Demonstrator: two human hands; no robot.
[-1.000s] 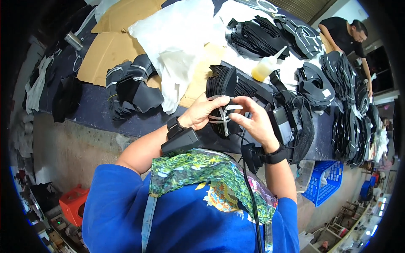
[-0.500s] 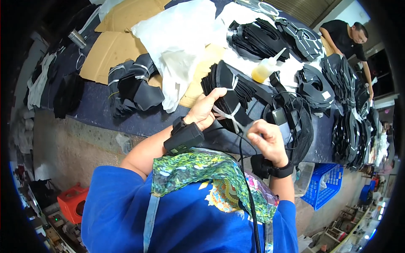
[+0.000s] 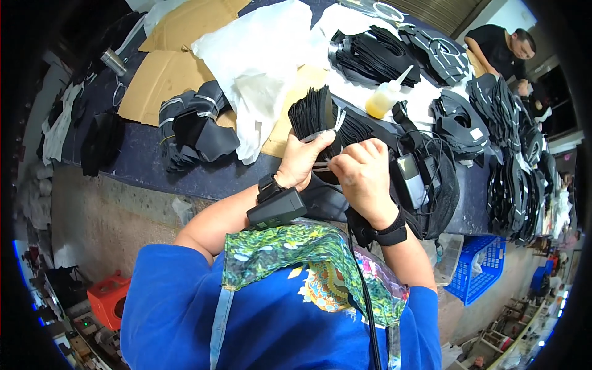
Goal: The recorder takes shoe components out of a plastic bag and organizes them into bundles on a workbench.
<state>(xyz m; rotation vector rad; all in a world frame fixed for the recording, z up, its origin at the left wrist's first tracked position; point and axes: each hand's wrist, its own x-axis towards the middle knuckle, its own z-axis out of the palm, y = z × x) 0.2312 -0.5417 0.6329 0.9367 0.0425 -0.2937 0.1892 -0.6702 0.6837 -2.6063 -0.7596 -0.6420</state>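
A thick bundle of thin black sheet pieces is in my left hand, tilted over the table's near side. The thumb presses on its front, with the other fingers curled behind. A white tie strip wraps the bundle. Close against the bundle's right side, my right hand is closed, fingertips pinched near the lower part of the strip. What lies between those fingertips is hidden, though strip seems to run into them. Another fanned stack of black pieces lies just behind.
A squeeze bottle with yellow liquid stands beyond my right hand. A dark bag with cables lies at the right. More black bundles, white plastic sheeting and cardboard cover the table. A co-worker is far right.
My right hand has moved up and left, against the bundle. The bundle has turned in my left hand, showing more sheet edges. The co-worker's hand has risen from the stacks.
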